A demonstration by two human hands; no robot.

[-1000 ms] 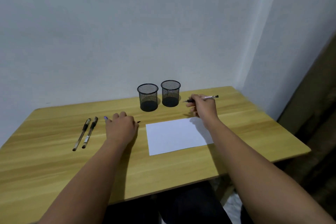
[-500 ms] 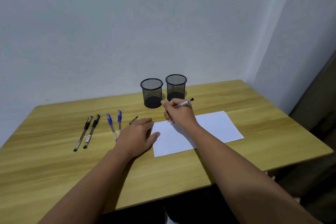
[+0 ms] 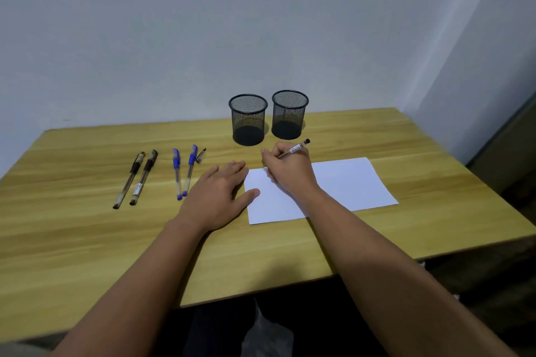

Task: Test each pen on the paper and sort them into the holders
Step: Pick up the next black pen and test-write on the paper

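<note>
right hand (image 3: pixel 285 171) gripped pen (image 3: pixel 293 150), tip near-left on paper (image 3: pixel 342 182), cap end far-right, label unreadable, left hand (image 3: pixel 220 194) lay flat, fingers relaxed

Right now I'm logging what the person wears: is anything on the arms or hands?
Nothing shows: the left hand and right hand are bare, without gloves, rings or watch, and both forearms are uncovered, with no sleeve in view.

Dim, even light w/ soft shadows by the holders (image 3: pixel 248 120), wide-angle edge bending, maybe slightly blurred
</note>
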